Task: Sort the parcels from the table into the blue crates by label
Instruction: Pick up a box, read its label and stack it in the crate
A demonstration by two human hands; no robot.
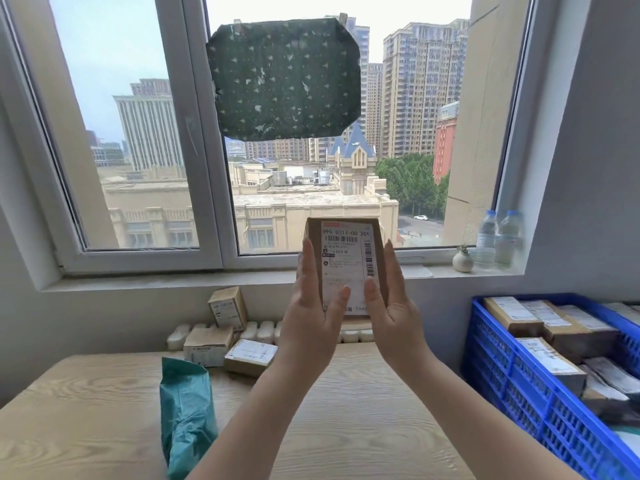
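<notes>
Parcel (346, 265) upright between both hands, left hand (313, 308) and right hand (391, 306) pressing sides, thumbs on label; stiff, likely light; hold by side edges.

Your table (346, 427), light wood grain, carries a teal mailer bag (187, 410) lying near its left side. At the far edge you have three small cardboard parcels (225, 336) clustered together, one stacked upright on another, all well apart from the near edge.
</notes>
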